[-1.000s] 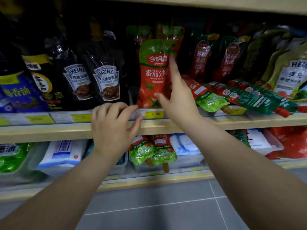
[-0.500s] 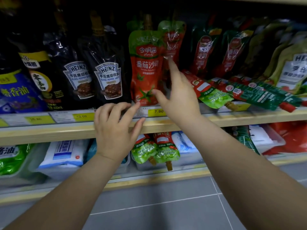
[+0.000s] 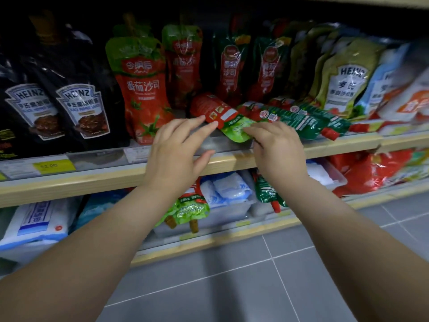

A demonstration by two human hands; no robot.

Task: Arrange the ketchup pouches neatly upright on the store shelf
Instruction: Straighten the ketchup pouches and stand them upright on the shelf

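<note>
A red ketchup pouch with a green top (image 3: 144, 89) stands upright on the shelf (image 3: 92, 182), and a second one (image 3: 183, 66) stands behind it to the right. Another red-and-green ketchup pouch (image 3: 216, 110) lies flat on the shelf with its green end toward me. My left hand (image 3: 176, 147) is spread, its fingertips touching the red part of the lying pouch. The fingers of my right hand (image 3: 276, 147) curl over that pouch's green end. Several dark green pouches (image 3: 301, 119) lie flat to the right of it.
Black Heinz sauce pouches (image 3: 81, 108) stand at the left. Dark green pouches (image 3: 229, 68) stand at the back, and olive and pale Heinz pouches (image 3: 343, 84) lean at the right. The lower shelf holds white bags (image 3: 41, 224) and fallen pouches (image 3: 190, 208). Grey floor tiles lie below.
My right hand has let go of the upright pouch, which now stands alone. Both hands have moved right to the lying pouch. The camera view has shifted right.
</note>
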